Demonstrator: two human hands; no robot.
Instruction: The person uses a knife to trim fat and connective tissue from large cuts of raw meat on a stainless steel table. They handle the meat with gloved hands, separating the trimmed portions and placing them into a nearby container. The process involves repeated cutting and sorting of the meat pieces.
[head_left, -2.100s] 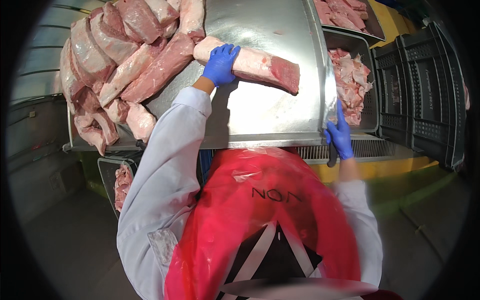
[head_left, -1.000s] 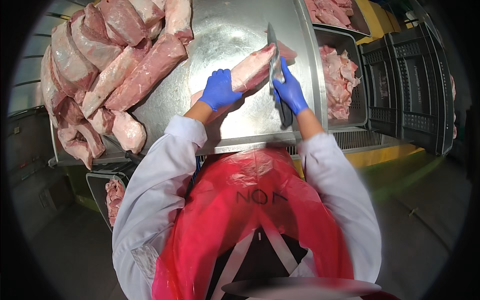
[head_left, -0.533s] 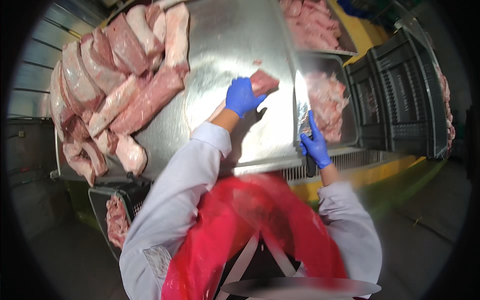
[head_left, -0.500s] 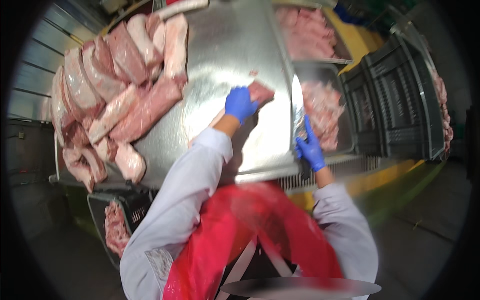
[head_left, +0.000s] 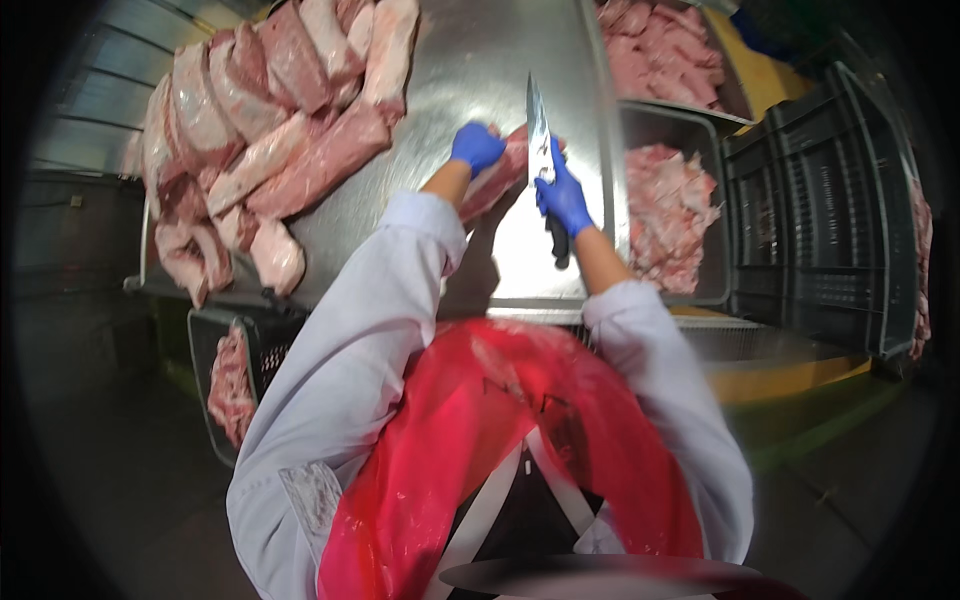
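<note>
On the steel table lies a long strip of raw pink meat point(head_left: 492, 186), set at a slant in front of me. My left hand point(head_left: 478, 148), in a blue glove, is closed on the strip's upper left side. In my right hand point(head_left: 566, 197), gloved in blue too, is a knife point(head_left: 539, 125) with a long bright blade and a black handle. The blade points away from me and crosses the far right end of the strip; whether it touches the meat I cannot tell. My left fingertips are partly hidden.
Large cuts of meat point(head_left: 240, 80) are heaped on the table's point(head_left: 470, 60) left side. To the right stand a grey tub of pale trimmings point(head_left: 668, 220) and, farther off, a tray of meat slices point(head_left: 660, 50). Dark crates point(head_left: 800, 205) stand beyond. A smaller crate point(head_left: 205, 345) sits low at left.
The knife has moved left, from the table's right edge to over the meat strip. My left hand still grips the strip, which now lies at a steeper slant. The whole view has shifted.
</note>
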